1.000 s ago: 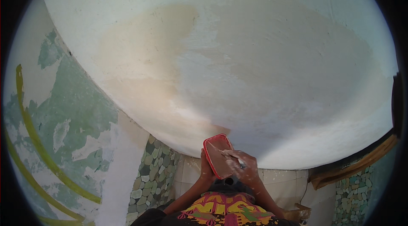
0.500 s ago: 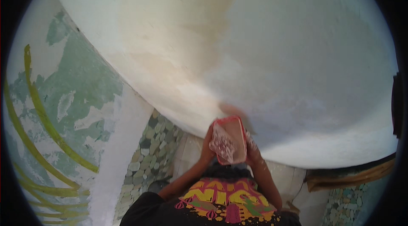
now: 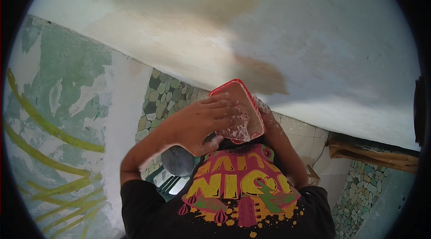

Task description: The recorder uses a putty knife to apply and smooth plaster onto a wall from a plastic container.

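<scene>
A red-rimmed rectangular tray [image 3: 235, 81] is held in front of my chest, its inside coated with pale beige paste. My right hand [image 3: 263, 107], smeared with white paste, grips the tray's right side; most of its fingers are behind the tray. Reaching across from the left, my left hand [image 3: 197, 120] has its fingers over a flat, paste-smeared scraper [image 3: 241, 126] and its thumb at the lower edge. The scraper lies against the inside of the tray. Part of it is hidden beneath the fingers.
Ahead rises a large whitish wall [image 3: 305, 59] with damp-looking brown patches. A patchy green wall [image 3: 76, 86] with yellow-green painted stripes stands at left, beside a pebble-tiled strip [image 3: 157, 97]. A grey rounded object [image 3: 178, 161] sits by my left elbow. Brown wooden trim [image 3: 372, 153] is at right.
The tray has tilted and moved up in view. My left hand has come from the tray's left side to over the scraper, elbow swung outward. The view has turned.
</scene>
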